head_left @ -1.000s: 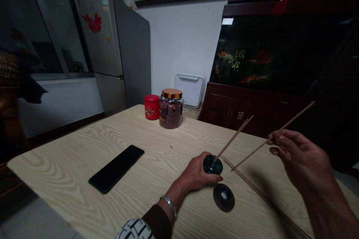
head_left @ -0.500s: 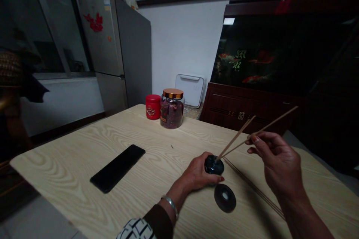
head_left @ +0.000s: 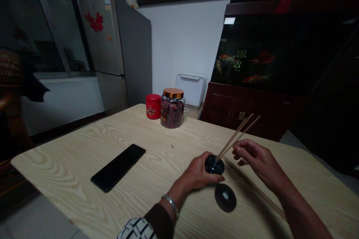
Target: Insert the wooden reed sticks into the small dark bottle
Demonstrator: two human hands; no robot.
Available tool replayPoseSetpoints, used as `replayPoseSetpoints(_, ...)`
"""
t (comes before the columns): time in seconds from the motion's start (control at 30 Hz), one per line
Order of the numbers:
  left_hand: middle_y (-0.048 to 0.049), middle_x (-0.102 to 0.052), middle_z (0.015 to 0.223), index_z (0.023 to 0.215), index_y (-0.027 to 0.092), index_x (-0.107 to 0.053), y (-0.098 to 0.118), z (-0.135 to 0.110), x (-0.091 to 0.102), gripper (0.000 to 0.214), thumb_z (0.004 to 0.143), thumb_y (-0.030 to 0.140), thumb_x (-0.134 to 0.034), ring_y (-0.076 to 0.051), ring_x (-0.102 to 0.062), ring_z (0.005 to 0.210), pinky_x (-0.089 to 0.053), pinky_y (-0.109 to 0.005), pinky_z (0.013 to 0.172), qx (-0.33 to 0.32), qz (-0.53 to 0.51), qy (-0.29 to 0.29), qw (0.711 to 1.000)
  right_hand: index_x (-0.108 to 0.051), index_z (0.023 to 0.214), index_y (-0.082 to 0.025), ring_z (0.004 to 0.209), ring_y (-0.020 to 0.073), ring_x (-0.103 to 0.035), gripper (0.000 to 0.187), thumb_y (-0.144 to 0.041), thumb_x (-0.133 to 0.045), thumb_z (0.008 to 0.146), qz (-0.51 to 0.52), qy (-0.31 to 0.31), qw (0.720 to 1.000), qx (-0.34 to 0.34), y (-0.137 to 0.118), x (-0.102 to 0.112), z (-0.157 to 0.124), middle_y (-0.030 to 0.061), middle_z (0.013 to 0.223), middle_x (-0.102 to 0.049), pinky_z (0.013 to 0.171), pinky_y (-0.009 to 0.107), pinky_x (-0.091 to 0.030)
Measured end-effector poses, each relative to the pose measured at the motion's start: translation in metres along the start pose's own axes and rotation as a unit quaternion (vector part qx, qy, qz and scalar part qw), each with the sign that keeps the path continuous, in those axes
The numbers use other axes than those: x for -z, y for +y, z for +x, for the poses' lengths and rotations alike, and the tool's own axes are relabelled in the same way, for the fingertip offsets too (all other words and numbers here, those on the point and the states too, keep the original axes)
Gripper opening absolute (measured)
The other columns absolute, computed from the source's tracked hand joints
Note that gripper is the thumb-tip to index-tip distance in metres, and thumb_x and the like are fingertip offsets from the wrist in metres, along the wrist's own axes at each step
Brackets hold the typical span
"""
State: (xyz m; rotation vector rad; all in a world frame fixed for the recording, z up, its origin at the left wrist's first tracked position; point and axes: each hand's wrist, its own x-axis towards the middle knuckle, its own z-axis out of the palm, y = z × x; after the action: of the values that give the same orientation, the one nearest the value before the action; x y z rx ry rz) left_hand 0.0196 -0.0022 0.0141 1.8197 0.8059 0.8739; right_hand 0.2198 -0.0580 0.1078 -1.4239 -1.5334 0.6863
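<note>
My left hand (head_left: 196, 171) is wrapped around a small dark, glossy bottle (head_left: 214, 165), steadying it on the table. Several thin wooden sticks (head_left: 235, 133) stand slantwise in the bottle's mouth, leaning to the right. At the lower part of the rightmost stick (head_left: 250, 126), my right hand (head_left: 252, 157) has thumb and forefinger pinched together against it. A dark round cap (head_left: 225, 198) with a pale spot in its middle lies just in front of the bottle. More thin sticks (head_left: 256, 189) rest on the table below my right hand.
A black phone (head_left: 119, 167) lies on the wood-grain table (head_left: 70, 164) at left. Toward the far edge stand a red canister (head_left: 153, 106) and a copper-lidded jar (head_left: 172, 110) of dried petals. A small dark fragment (head_left: 172, 146) lies mid-table. Beyond are a fridge and a fish tank.
My right hand has moved left and in toward the bottle. The stick it pinches has swung steeper, now close beside the other sticks. My left hand and the bottle have stayed put.
</note>
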Motion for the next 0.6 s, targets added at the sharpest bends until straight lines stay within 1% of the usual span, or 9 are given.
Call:
replayPoseSetpoints(0.07, -0.0043, -0.068, 0.101, 0.117, 0.02, -0.061, 0.0, 0.0, 0.0, 0.067, 0.059, 0.042, -0.087, -0.021, -0.061, 0.09, -0.045, -0.027, 0.074, 0.003, -0.001, -0.003, 1.0, -0.063, 0.085, -0.021, 0.071, 0.0196, -0.063, 0.028, -0.048, -0.058, 0.086, -0.096, -0.04, 0.995, -0.008, 0.01, 0.017, 0.0, 0.0029, 0.078, -0.065, 0.061, 0.031, -0.052)
replayPoseSetpoints(0.1, -0.0042, -0.068, 0.101, 0.117, 0.02, -0.061, 0.0, 0.0, 0.0, 0.067, 0.059, 0.042, -0.087, -0.021, -0.061, 0.09, -0.045, -0.027, 0.074, 0.003, 0.001, -0.003, 1.0, -0.063, 0.082, -0.021, 0.071, 0.0199, -0.063, 0.024, -0.044, -0.057, 0.086, -0.165, -0.061, 0.984, -0.013, 0.019, 0.025, 0.0, 0.0033, 0.077, -0.066, 0.061, 0.031, -0.05)
replayPoseSetpoints(0.13, -0.0042, -0.068, 0.1, 0.116, 0.02, -0.061, 0.0, 0.0, 0.0, 0.067, 0.059, 0.041, -0.087, -0.021, -0.061, 0.09, -0.045, -0.027, 0.074, 0.001, 0.003, -0.002, 1.0, -0.063, 0.079, -0.021, 0.07, 0.0202, -0.062, 0.019, -0.039, -0.057, 0.085, -0.241, -0.078, 0.967, -0.023, 0.029, 0.032, 0.0, 0.0038, 0.077, -0.067, 0.061, 0.031, -0.047)
replayPoseSetpoints(0.2, -0.0038, -0.068, 0.1, 0.116, 0.019, -0.061, -0.001, 0.001, -0.001, 0.066, 0.059, 0.041, -0.087, -0.021, -0.061, 0.09, -0.045, -0.027, 0.075, -0.001, 0.005, 0.0, 1.0, -0.064, 0.075, -0.021, 0.071, 0.0214, -0.062, 0.012, -0.029, -0.058, 0.081, -0.38, -0.103, 0.917, -0.06, 0.051, 0.04, 0.0, 0.0056, 0.078, -0.068, 0.062, 0.031, -0.041)
replayPoseSetpoints(0.27, -0.0034, -0.068, 0.099, 0.116, 0.019, -0.061, -0.001, 0.001, -0.001, 0.066, 0.06, 0.041, -0.086, -0.021, -0.061, 0.09, -0.045, -0.026, 0.074, -0.001, 0.003, 0.001, 1.0, -0.065, 0.076, -0.021, 0.075, 0.023, -0.062, 0.007, -0.024, -0.059, 0.077, -0.458, -0.123, 0.874, -0.107, 0.071, 0.041, -0.001, 0.0076, 0.082, -0.07, 0.061, 0.031, -0.036)
replayPoseSetpoints(0.3, -0.0031, -0.068, 0.098, 0.116, 0.019, -0.061, -0.001, 0.001, -0.001, 0.066, 0.06, 0.041, -0.086, -0.02, -0.061, 0.09, -0.045, -0.026, 0.074, -0.001, 0.002, -0.001, 1.0, -0.065, 0.077, -0.021, 0.077, 0.0235, -0.062, 0.006, -0.023, -0.06, 0.075, -0.473, -0.133, 0.862, -0.124, 0.08, 0.04, -0.001, 0.0082, 0.084, -0.07, 0.061, 0.031, -0.034)
replayPoseSetpoints(0.37, -0.0026, -0.067, 0.098, 0.116, 0.019, -0.06, -0.001, 0.001, -0.002, 0.066, 0.06, 0.041, -0.086, -0.02, -0.061, 0.089, -0.045, -0.026, 0.074, 0.0, 0.002, -0.003, 1.0, -0.065, 0.08, -0.02, 0.08, 0.0238, -0.062, 0.009, -0.022, -0.062, 0.072, -0.476, -0.147, 0.856, -0.138, 0.091, 0.037, -0.001, 0.0087, 0.088, -0.071, 0.061, 0.03, -0.033)
replayPoseSetpoints(0.43, -0.0023, -0.067, 0.098, 0.116, 0.019, -0.06, -0.001, 0.001, -0.002, 0.066, 0.059, 0.041, -0.086, -0.02, -0.06, 0.089, -0.045, -0.025, 0.074, 0.0, 0.001, -0.003, 1.0, -0.066, 0.081, -0.02, 0.08, 0.0231, -0.062, 0.01, -0.02, -0.061, 0.072, -0.467, -0.152, 0.86, -0.139, 0.096, 0.035, -0.001, 0.0083, 0.089, -0.071, 0.062, 0.03, -0.033)
replayPoseSetpoints(0.6, -0.0022, -0.067, 0.098, 0.116, 0.02, -0.06, -0.002, 0.001, -0.002, 0.066, 0.059, 0.041, -0.087, -0.02, -0.06, 0.088, -0.045, -0.026, 0.073, 0.001, -0.005, -0.002, 1.0, -0.067, 0.074, -0.022, 0.078, 0.0184, -0.063, 0.01, -0.015, -0.06, 0.073, -0.439, -0.166, 0.873, -0.131, 0.096, 0.034, 0.0, 0.0035, 0.085, -0.071, 0.063, 0.026, -0.037)
